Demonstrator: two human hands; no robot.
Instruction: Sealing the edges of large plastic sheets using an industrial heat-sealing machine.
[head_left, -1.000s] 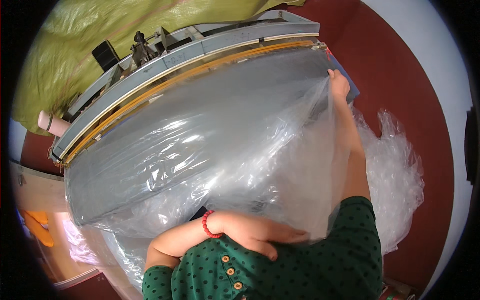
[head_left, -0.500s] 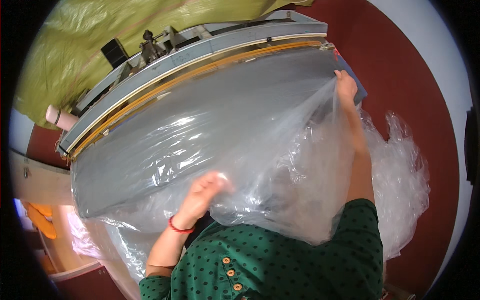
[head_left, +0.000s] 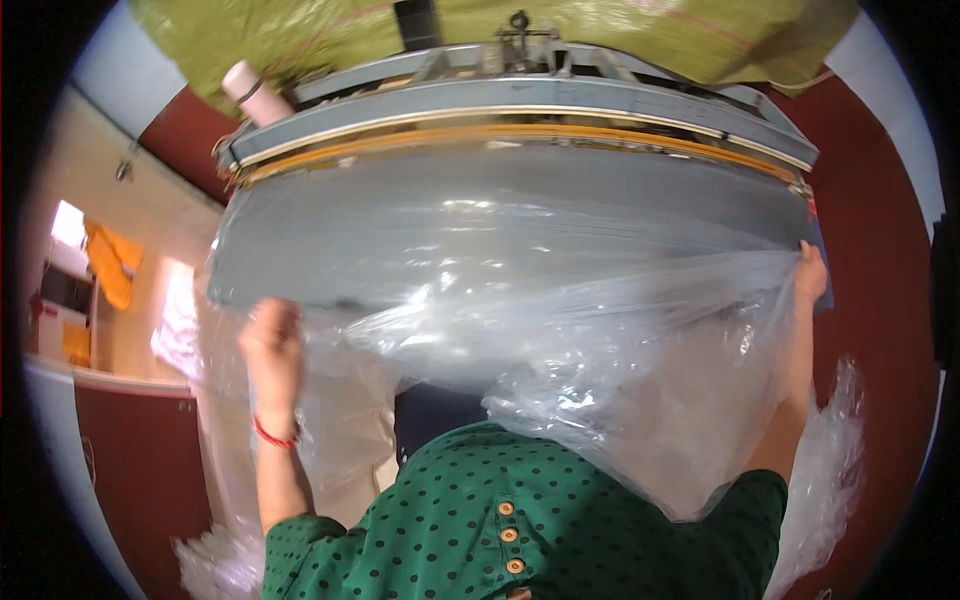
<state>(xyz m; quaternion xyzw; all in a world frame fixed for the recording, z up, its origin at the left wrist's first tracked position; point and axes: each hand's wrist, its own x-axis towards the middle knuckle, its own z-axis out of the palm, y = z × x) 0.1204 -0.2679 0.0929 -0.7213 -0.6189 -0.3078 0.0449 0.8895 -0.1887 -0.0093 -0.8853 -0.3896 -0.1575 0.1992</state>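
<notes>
A wide sheet of clear plastic film lies over a long grey work surface and hangs over its near edge in loose folds. At the far right end, my right hand pinches the edge of the film, which pulls into creases running from the fingers. My left hand, with a red cord at the wrist, is over the near left corner of the surface. Its fingers look curled but are blurred, and whatever they may hold is hidden. Film hangs around and below it.
Behind the surface runs a grey metal frame with an orange strip along it and a clamp-like fitting on top. A pink roll sits at its left end. Yellow-green sheeting covers the back. More film bunches at lower right.
My left hand has moved left from the middle to the near left corner. My right hand still grips the film at the right end. The whole view has turned, levelling the frame.
</notes>
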